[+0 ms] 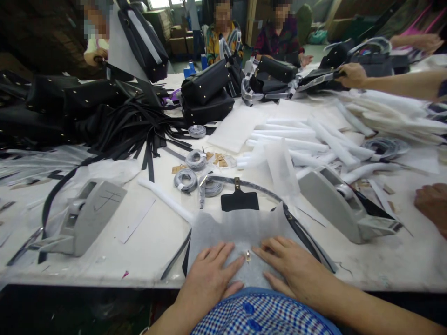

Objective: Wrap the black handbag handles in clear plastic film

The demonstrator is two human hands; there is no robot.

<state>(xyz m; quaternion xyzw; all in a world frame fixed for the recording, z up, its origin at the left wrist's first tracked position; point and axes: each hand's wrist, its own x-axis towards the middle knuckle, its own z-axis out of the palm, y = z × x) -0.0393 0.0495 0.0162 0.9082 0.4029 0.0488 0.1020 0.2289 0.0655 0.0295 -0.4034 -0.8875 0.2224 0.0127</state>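
Observation:
Both hands lie flat on a sheet of thin white tissue paper [240, 228] that covers a black handbag at the table's front edge. My left hand [211, 270] has its fingers spread on the sheet's left half. My right hand [293, 263] rests likewise on the right half. Between them a small metal clasp [247, 256] pokes through the paper. Beyond the sheet a black flap tab [239, 201] with a gold fitting shows, and a wrapped handle [254, 182] arches behind it. Most of the bag is hidden under the paper.
Grey tape dispensers stand left [94, 214] and right [345, 204]. Coiled wrapped straps [186, 180] and white foam rolls [293, 135] lie beyond. Black bags [206, 83] and loose black straps [139, 121] pile at the back. Several co-workers surround the table; one hand [433, 207] rests at far right.

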